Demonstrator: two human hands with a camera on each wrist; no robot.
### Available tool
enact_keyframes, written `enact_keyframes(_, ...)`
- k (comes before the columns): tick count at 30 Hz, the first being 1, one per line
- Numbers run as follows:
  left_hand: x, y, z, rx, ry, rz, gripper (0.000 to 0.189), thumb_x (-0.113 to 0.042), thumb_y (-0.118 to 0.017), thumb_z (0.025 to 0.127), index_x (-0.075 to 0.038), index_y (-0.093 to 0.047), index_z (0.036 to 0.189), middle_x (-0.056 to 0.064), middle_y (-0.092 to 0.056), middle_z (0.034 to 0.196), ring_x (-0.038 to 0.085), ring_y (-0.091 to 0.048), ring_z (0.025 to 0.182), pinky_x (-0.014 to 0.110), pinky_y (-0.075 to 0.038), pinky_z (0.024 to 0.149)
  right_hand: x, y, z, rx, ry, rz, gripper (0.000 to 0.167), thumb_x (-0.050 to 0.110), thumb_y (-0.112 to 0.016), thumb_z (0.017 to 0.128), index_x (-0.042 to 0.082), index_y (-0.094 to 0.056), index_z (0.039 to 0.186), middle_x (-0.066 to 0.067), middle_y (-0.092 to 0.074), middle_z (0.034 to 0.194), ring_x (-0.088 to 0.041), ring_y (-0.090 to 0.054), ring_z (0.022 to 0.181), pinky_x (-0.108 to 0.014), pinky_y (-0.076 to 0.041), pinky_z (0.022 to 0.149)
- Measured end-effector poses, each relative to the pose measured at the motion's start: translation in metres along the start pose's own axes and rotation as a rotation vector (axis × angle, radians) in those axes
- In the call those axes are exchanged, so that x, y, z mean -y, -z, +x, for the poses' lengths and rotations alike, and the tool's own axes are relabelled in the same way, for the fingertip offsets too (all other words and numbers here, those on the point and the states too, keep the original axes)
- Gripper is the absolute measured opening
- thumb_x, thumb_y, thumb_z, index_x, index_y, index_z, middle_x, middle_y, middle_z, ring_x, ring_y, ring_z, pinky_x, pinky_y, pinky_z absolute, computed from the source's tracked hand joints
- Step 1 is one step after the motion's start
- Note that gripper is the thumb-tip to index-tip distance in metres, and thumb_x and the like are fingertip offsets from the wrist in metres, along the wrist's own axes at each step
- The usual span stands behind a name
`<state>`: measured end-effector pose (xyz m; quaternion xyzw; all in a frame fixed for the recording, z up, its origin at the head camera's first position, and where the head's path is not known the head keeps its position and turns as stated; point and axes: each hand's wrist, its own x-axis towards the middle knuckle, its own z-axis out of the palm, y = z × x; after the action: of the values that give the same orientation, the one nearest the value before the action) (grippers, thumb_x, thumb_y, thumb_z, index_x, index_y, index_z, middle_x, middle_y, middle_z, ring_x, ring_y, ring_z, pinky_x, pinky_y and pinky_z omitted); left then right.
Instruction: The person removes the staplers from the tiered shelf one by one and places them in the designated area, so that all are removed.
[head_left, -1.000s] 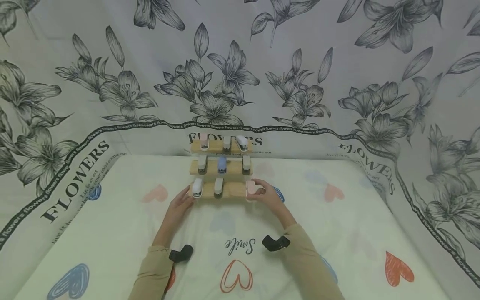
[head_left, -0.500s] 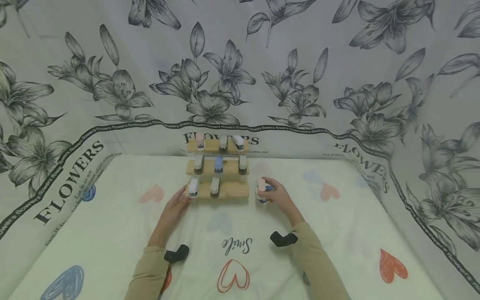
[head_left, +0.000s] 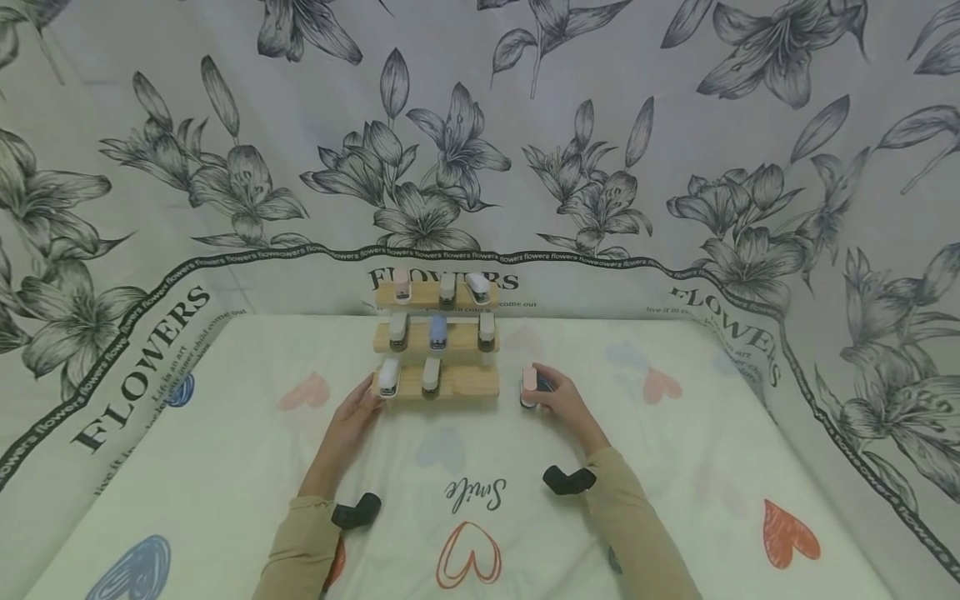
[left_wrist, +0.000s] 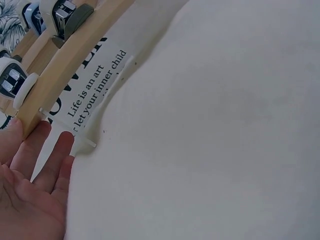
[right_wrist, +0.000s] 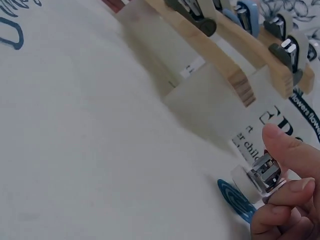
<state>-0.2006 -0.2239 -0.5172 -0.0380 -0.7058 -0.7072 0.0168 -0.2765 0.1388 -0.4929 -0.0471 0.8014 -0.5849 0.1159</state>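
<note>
A person's right hand (head_left: pixel 558 398) held a pink stapler (head_left: pixel 529 385) between curled fingers and thumb, just beyond the right end of a three-tier wooden rack (head_left: pixel 472 381) and apart from it. The left hand (head_left: pixel 358 408), its fingers only slightly bent, pinched the left end of the rack's lowest tier. Eight staplers sat on the tiers, a blue stapler (head_left: pixel 438 331) at their center, above a heart-printed cloth (head_left: pixel 720 442) before a flower-patterned fabric backdrop (head_left: pixel 450 42).

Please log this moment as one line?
left hand: holds wooden rack at left end | right hand: holds pink stapler, right of rack | front shelf: white stapler, beige stapler
</note>
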Motion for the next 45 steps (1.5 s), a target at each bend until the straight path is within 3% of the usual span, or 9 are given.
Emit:
enact_keyframes(8, 0.001, -0.001, -0.001, 0.011, 0.011, -0.017, 0.057, -0.029, -0.042, 0.096, -0.004, -0.020, 0.141, 0.016, -0.026, 0.142, -0.001, -0.045, 0.107, 0.019, -0.033, 0.095, -0.009, -0.004, 0.003, -0.012, -0.035, 0.017, 0.071, 0.018, -0.074, 0.074, 0.012, -0.039, 0.136, -0.010, -0.039, 0.131, -0.012, -0.037, 0.047, -0.023, -0.035, 0.044)
enact_keyframes(13, -0.001, -0.001, -0.001, 0.006, -0.007, -0.023, 0.056, -0.028, -0.041, 0.096, -0.001, -0.019, 0.141, 0.018, -0.026, 0.141, 0.000, -0.045, 0.106, 0.019, -0.033, 0.095, -0.008, -0.004, 0.004, -0.014, -0.067, 0.010, 0.073, 0.020, -0.075, 0.073, 0.013, -0.039, 0.136, -0.010, -0.037, 0.133, -0.012, -0.038, 0.049, -0.024, -0.036, 0.047)
enact_keyframes(20, 0.000, 0.000, 0.000, 0.000, 0.023, -0.017, 0.056, -0.028, -0.041, 0.096, -0.003, -0.019, 0.141, 0.018, -0.027, 0.141, -0.001, -0.046, 0.105, 0.022, -0.032, 0.097, -0.007, -0.003, 0.003, -0.004, -0.077, 0.011, 0.075, 0.022, -0.074, 0.073, 0.013, -0.035, 0.137, -0.009, -0.038, 0.134, -0.012, -0.039, 0.049, -0.024, -0.037, 0.049)
enact_keyframes(28, -0.002, 0.000, 0.001, 0.004, 0.010, -0.008, 0.056, -0.029, -0.041, 0.096, -0.003, -0.020, 0.141, 0.018, -0.031, 0.138, 0.001, -0.047, 0.104, 0.018, -0.035, 0.093, -0.001, -0.004, -0.001, -0.048, -0.043, -0.040, 0.083, 0.028, -0.074, 0.073, 0.013, -0.029, 0.141, -0.015, -0.035, 0.135, -0.010, -0.040, 0.047, -0.023, -0.039, 0.047)
enact_keyframes(33, -0.002, 0.000, 0.002, -0.005, 0.003, -0.004, 0.056, -0.028, -0.041, 0.096, -0.002, -0.020, 0.141, 0.018, -0.029, 0.139, 0.001, -0.047, 0.104, 0.019, -0.035, 0.093, 0.018, -0.009, -0.012, -0.102, 0.048, -0.049, 0.070, 0.023, -0.072, 0.077, 0.014, -0.038, 0.137, -0.015, -0.039, 0.133, -0.009, -0.037, 0.042, -0.021, -0.037, 0.041)
enact_keyframes(38, -0.002, -0.001, 0.001, -0.018, 0.027, -0.002, 0.057, -0.031, -0.040, 0.096, -0.003, -0.020, 0.141, 0.018, -0.028, 0.140, 0.001, -0.046, 0.105, 0.020, -0.035, 0.093, 0.038, -0.025, -0.020, 0.020, 0.152, -0.027, 0.061, 0.020, -0.071, 0.078, 0.011, -0.045, 0.132, -0.016, -0.051, 0.122, -0.010, -0.039, 0.038, -0.023, -0.037, 0.040)
enact_keyframes(42, -0.003, -0.002, 0.000, -0.026, 0.040, -0.029, 0.056, -0.030, -0.041, 0.096, -0.005, -0.020, 0.142, 0.016, -0.028, 0.141, 0.009, -0.043, 0.113, 0.022, -0.033, 0.096, 0.045, -0.045, -0.018, 0.140, 0.203, -0.023, 0.065, 0.027, -0.070, 0.078, 0.012, -0.041, 0.135, -0.009, -0.047, 0.130, -0.011, -0.041, 0.039, -0.027, -0.039, 0.041)
enact_keyframes(45, -0.002, -0.003, 0.001, -0.029, 0.049, -0.039, 0.057, -0.031, -0.042, 0.095, -0.006, -0.021, 0.142, 0.012, -0.027, 0.142, 0.018, -0.036, 0.122, 0.024, -0.031, 0.098, 0.059, -0.058, -0.021, 0.229, 0.197, 0.041, 0.066, 0.021, -0.067, 0.082, 0.008, -0.034, 0.138, -0.012, -0.039, 0.136, -0.012, -0.042, 0.042, -0.032, -0.042, 0.044)
